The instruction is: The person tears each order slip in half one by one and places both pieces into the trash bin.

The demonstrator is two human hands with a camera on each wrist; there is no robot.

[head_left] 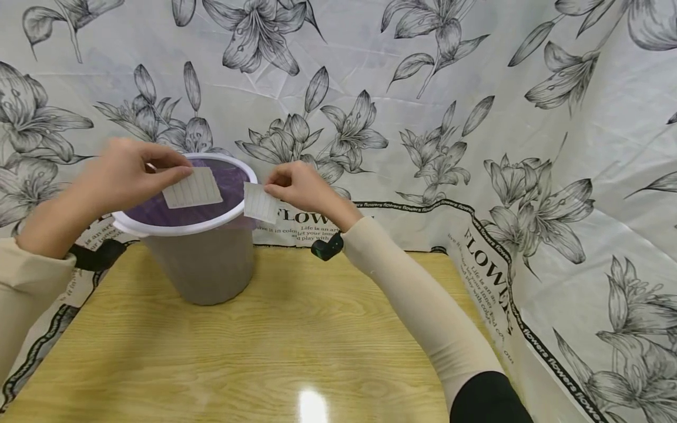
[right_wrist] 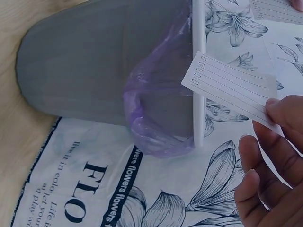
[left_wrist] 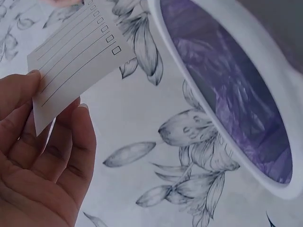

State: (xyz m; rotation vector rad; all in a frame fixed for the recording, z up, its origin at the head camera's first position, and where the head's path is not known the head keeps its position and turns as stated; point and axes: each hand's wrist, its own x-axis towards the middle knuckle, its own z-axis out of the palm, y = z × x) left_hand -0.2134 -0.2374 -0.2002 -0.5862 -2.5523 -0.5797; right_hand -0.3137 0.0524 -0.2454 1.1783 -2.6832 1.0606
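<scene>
Over the bin's opening, my left hand (head_left: 124, 173) pinches a piece of lined paper (head_left: 193, 189) between thumb and fingers. Small printed boxes run along one edge of this paper (left_wrist: 78, 56) in the left wrist view. My right hand (head_left: 304, 187), just right of the bin, pinches a second lined paper piece (head_left: 261, 203) by its edge. In the right wrist view that piece (right_wrist: 232, 87) overlaps the white rim (right_wrist: 199, 118). The grey trash bin (head_left: 206, 264) stands upright, lined with a purple plastic bag (head_left: 233, 179) whose edge is folded outside below the rim.
The bin stands at the back left of a wood-grain table (head_left: 275, 335). A white cloth with black flower drawings (head_left: 359, 129) hangs behind and along the right side. Dark wrist straps show at both cuffs, the right one (head_left: 328, 247) above the table's back edge.
</scene>
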